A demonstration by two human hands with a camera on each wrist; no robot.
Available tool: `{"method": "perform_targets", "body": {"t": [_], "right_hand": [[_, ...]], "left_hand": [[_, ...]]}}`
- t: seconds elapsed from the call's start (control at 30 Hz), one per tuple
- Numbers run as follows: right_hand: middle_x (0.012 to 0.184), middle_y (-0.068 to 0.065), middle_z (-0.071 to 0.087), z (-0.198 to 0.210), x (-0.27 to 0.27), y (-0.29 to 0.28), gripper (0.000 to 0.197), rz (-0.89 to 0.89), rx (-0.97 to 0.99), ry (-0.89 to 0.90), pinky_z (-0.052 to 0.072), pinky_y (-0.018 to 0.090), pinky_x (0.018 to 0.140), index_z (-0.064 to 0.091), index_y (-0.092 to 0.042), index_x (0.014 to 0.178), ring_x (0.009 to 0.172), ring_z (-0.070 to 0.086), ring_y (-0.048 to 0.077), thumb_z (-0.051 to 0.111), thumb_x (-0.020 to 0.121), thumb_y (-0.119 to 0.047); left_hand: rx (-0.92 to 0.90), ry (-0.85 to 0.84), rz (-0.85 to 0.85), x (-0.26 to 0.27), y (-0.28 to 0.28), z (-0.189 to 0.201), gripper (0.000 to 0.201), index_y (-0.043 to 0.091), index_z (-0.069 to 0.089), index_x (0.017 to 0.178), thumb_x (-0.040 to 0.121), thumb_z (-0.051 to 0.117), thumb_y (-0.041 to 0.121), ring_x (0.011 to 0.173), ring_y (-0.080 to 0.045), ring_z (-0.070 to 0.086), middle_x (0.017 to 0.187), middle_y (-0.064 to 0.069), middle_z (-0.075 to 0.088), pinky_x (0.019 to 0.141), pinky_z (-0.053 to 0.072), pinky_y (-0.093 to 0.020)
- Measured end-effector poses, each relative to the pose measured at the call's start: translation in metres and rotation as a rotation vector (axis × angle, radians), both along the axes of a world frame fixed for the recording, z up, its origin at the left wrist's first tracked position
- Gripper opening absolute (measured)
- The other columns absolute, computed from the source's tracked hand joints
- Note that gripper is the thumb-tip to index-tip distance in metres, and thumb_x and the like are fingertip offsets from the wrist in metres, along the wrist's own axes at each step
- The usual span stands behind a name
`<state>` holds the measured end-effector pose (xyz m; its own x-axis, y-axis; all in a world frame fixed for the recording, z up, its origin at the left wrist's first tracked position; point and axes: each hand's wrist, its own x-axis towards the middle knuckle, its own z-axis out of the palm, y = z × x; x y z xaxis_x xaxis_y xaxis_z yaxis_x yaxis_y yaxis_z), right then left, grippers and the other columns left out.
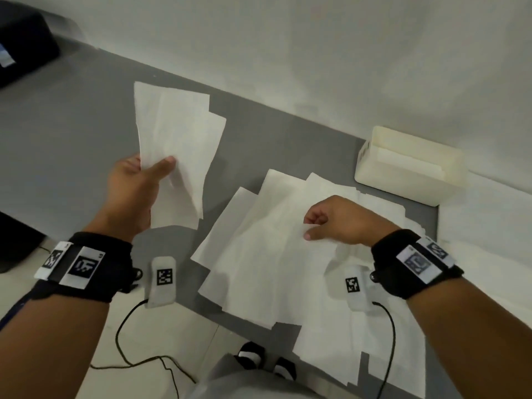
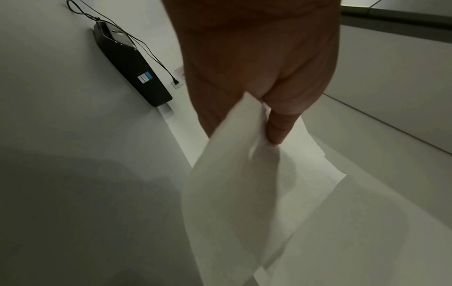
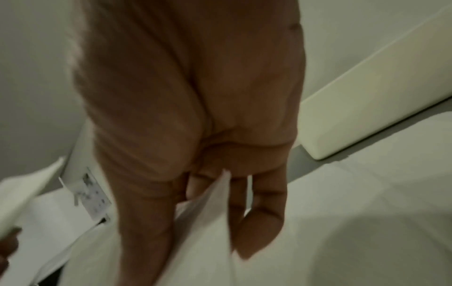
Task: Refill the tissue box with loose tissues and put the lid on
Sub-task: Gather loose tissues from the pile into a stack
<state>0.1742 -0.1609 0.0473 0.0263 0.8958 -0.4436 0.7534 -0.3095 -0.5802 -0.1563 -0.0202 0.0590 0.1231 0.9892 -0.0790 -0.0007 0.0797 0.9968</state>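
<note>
**Box is off to the right, tissues are piling up in the left**

While the person is gathering sheets, the thing to watch is where the box (image 1: 410, 165) is sitting: far right on the grey table (image 1: 72, 133), against the wall, beyond the right hand (image 1: 335, 223). So that hand is the closer one, and the left hand (image 1: 135, 191) is well apart from it, across the loose pile (image 1: 273, 254).

The left hand is holding a small stack of tissues (image 1: 178, 145) up off the table, thumb curled over the front, fingers behind. The stack's long axis is running away from the person, roughly upright in the grip. The right hand is pinching the edge of one sheet on the pile, fingers curled, lifting it a little.

The box is cream, rectangular, open-topped, its long side lying along the wall. It looks like a few tissues are already standing inside. I can't spot a lid for sure. My guess is it's early going, since most sheets are lying loose and overlapping on the table.
</note>
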Motion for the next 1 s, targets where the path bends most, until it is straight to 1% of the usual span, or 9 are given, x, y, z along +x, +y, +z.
{"method": "perform_targets", "body": {"t": [0.17,0.27,0.37,0.47,0.6,0.67,0.77,0.9,1.0], "right_hand": [[0.074,-0.013,0.070,0.003,-0.039,0.031,0.012,0.044,-0.003,0.084,0.042,0.012,0.061,0.075,-0.020,0.088,0.064,0.061,0.003,0.083,0.081,-0.025],[0.109,0.000,0.068,-0.033,-0.064,0.050,0.037,0.033,-0.008,-0.040,0.046,0.023,0.080,0.071,-0.014,0.116,0.098,0.065,0.017,0.082,0.082,-0.027],[0.129,0.007,0.058,-0.054,-0.083,0.057,0.062,0.037,-0.025,-0.209,0.051,0.038,0.096,0.055,-0.013,0.134,0.113,0.061,0.025,0.082,0.081,-0.032],[0.120,0.006,0.060,-0.054,-0.092,0.062,0.053,0.086,-0.043,-0.368,0.053,0.042,0.092,0.057,-0.014,0.125,0.109,0.062,0.029,0.080,0.082,-0.035],[0.106,0.002,0.053,-0.046,-0.095,0.067,0.029,0.181,-0.050,-0.432,0.045,0.040,0.088,0.052,-0.022,0.078,0.102,0.052,0.026,0.078,0.083,-0.034],[0.114,0.001,0.053,-0.039,-0.090,0.066,0.016,0.203,0.020,-0.399,0.039,0.043,0.092,0.066,-0.024,0.092,0.110,0.045,0.026,0.075,0.085,-0.035],[0.130,-0.004,0.059,-0.023,-0.075,0.062,0.032,0.169,0.216,-0.309,0.035,0.046,0.104,0.072,-0.024,0.119,0.125,0.045,0.023,0.071,0.090,-0.040],[0.117,-0.006,0.070,-0.005,-0.058,0.051,0.021,0.257,0.543,-0.293,0.046,0.045,0.097,0.079,-0.025,0.104,0.110,0.061,0.022,0.063,0.095,-0.034],[0.093,-0.004,0.074,0.020,-0.054,0.036,0.015,0.189,0.590,-0.076,0.049,0.031,0.080,0.076,-0.017,0.099,0.085,0.065,0.016,0.063,0.098,-0.024]], "left_hand": [[-0.025,-0.020,-0.016,-0.002,-0.001,-0.005,0.009,0.012,0.072,0.099,0.098,0.063,0.009,0.083,-0.021,0.070,0.096,-0.005,0.075,0.079,0.056,-0.035],[-0.030,-0.018,-0.014,0.002,-0.004,-0.005,0.011,0.011,0.071,0.095,0.098,0.062,0.005,0.072,-0.011,0.072,0.083,0.006,0.078,0.067,0.058,-0.026],[-0.024,-0.013,-0.005,-0.001,-0.006,-0.005,0.012,0.010,0.071,0.093,0.098,0.062,0.005,0.069,-0.011,0.072,0.079,0.007,0.078,0.065,0.058,-0.025],[-0.015,0.008,0.007,-0.006,-0.007,-0.008,0.012,0.011,0.072,0.096,0.098,0.062,0.005,0.069,-0.009,0.071,0.079,0.009,0.078,0.065,0.058,-0.023],[-0.028,0.014,0.015,-0.008,-0.008,-0.011,0.012,0.011,0.073,0.094,0.098,0.063,0.006,0.069,-0.010,0.071,0.080,0.008,0.078,0.063,0.057,-0.024],[-0.038,0.014,0.024,-0.007,-0.007,-0.012,0.011,0.012,0.073,0.093,0.097,0.064,0.007,0.071,-0.013,0.071,0.081,0.007,0.078,0.064,0.058,-0.026],[-0.048,-0.010,0.018,-0.005,-0.003,-0.011,0.010,0.009,0.074,0.099,0.097,0.064,0.007,0.078,-0.022,0.071,0.092,-0.004,0.077,0.069,0.058,-0.032],[-0.026,-0.005,-0.018,0.006,0.001,-0.007,0.013,0.011,0.074,0.093,0.098,0.063,0.005,0.072,-0.015,0.071,0.083,0.004,0.077,0.066,0.058,-0.028],[-0.001,0.021,-0.046,0.012,0.006,-0.004,0.018,0.015,0.073,0.090,0.099,0.061,0.006,0.070,-0.012,0.070,0.079,0.007,0.076,0.067,0.059,-0.028]]}}
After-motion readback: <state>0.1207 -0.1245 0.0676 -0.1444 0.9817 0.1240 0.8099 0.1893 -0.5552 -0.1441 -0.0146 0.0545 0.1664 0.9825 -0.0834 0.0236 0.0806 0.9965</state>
